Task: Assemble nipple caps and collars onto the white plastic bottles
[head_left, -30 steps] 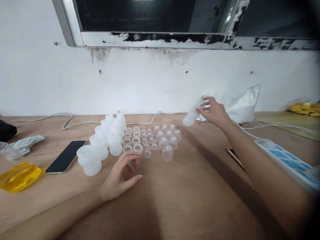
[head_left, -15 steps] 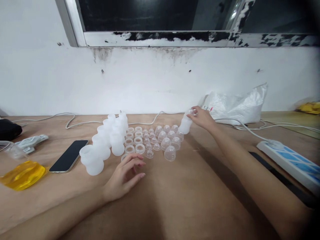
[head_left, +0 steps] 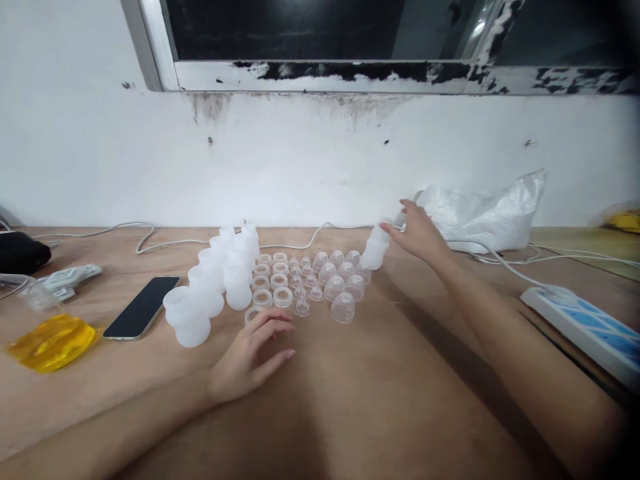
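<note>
My right hand (head_left: 423, 235) is open, thumb and fingers spread, beside a frosted white baby bottle (head_left: 375, 250) that stands upright at the back right of the rows. Its thumb tip lies at the bottle's top; whether they touch I cannot tell. Resting near the front of the rows, my left hand (head_left: 255, 353) is open with loosely curved fingers and holds nothing. Just behind it lie translucent bottle rings (head_left: 283, 297), small clear nipples (head_left: 301, 307) and clear domed caps (head_left: 343, 308). More frosted bottles (head_left: 187, 320) stand in two rows on the left.
A phone (head_left: 143, 308) and a yellow plastic packet (head_left: 53, 342) lie at the left. At the back right sits a white plastic bag (head_left: 485, 210), with a power strip (head_left: 585, 327) nearer on the right. A white cable (head_left: 315, 235) runs along the wall.
My right hand has opened and drawn slightly away from the top of the bottle, which stays standing. My left hand keeps its place. The whole view has shifted a little.
</note>
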`<act>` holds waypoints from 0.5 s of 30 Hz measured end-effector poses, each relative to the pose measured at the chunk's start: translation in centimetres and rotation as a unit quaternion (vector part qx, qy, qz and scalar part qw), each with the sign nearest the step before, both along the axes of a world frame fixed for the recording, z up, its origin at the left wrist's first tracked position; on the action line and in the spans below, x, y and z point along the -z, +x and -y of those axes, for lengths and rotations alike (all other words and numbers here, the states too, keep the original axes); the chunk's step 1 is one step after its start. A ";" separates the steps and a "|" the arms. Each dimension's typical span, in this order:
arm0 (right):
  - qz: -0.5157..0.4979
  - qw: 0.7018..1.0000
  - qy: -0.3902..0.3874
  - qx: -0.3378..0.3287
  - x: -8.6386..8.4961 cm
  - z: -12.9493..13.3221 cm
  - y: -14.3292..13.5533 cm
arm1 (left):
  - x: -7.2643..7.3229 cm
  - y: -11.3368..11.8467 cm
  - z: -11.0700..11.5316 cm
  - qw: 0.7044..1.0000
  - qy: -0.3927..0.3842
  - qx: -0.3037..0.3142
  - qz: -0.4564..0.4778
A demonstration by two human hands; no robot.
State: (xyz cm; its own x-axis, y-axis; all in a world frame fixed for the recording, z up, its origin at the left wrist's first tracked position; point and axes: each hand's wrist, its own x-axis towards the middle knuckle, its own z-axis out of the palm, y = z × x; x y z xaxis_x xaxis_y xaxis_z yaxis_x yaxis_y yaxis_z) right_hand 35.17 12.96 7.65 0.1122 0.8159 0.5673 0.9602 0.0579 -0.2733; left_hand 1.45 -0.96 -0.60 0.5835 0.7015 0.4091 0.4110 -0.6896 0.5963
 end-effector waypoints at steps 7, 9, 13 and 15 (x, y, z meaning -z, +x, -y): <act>0.058 0.949 -0.018 -0.309 2.4 10.4 -9.0 | 0.0 -0.3 0.5 0.977 0.086 0.089 -0.176; 0.102 0.902 -0.120 -0.401 4.9 13.0 -11.0 | -0.2 -0.5 0.4 0.970 0.067 0.108 -0.209; 0.116 0.858 -0.232 -0.443 8.7 15.1 -12.1 | -0.5 -1.2 0.1 0.958 0.024 0.140 -0.251; 0.112 0.858 -0.256 -0.431 9.4 15.1 -12.0 | -0.6 -1.4 0.0 0.955 0.014 0.146 -0.259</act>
